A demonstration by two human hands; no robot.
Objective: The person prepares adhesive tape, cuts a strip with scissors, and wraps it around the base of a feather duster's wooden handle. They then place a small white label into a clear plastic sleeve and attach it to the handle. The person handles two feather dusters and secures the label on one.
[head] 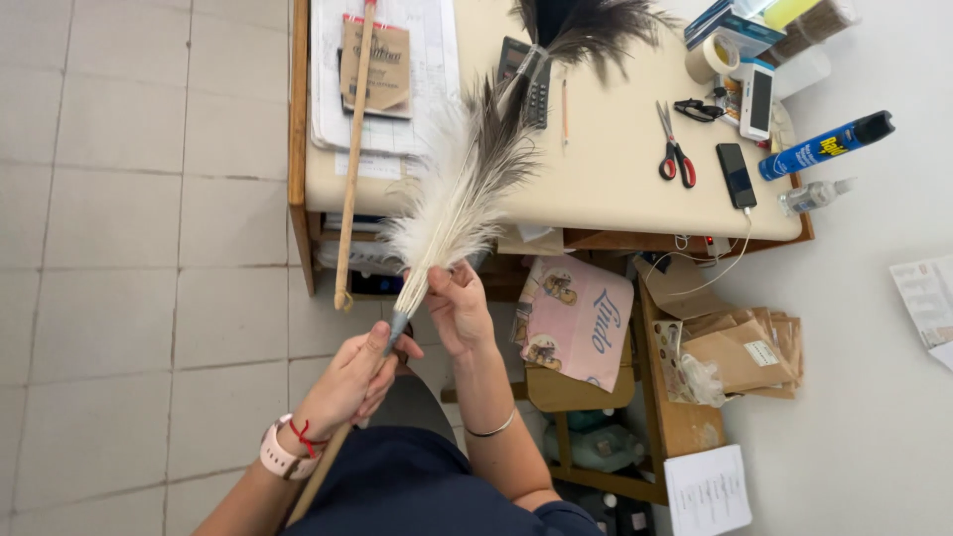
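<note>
So we're looking down at a feather duster (pixel 452 213) being held out over the edge of a desk (pixel 615 189). Our left hand (pixel 349 382) is wrapped tight around the wooden handle (pixel 316 474) right below the bound base of the feathers, and that handle runs down past a pink wristwatch (pixel 278 455) toward our lap. Our right hand (pixel 459 308) is closed around the lower part of the feather bundle, fingers pinching the pale quills just above the binding. The feathers go from white and fluffy near our hands to dark grey at the tips, which reach over the desktop.

A second wooden stick (pixel 352 149) lies along the left side of the desk, its lower end hanging past the edge, just beside the duster. Near the dark tips there's a calculator (pixel 526 74) and another bunch of dark feathers (pixel 596 30). Further right on the desk we've got red-handled scissors (pixel 675 154), a black phone (pixel 736 174) with a white cable, a roll of tape (pixel 711 58) and a blue spray can (pixel 824 146). Below the desk sits a pink printed cloth (pixel 581 318), next to some brown paper bags (pixel 740 352).
</note>
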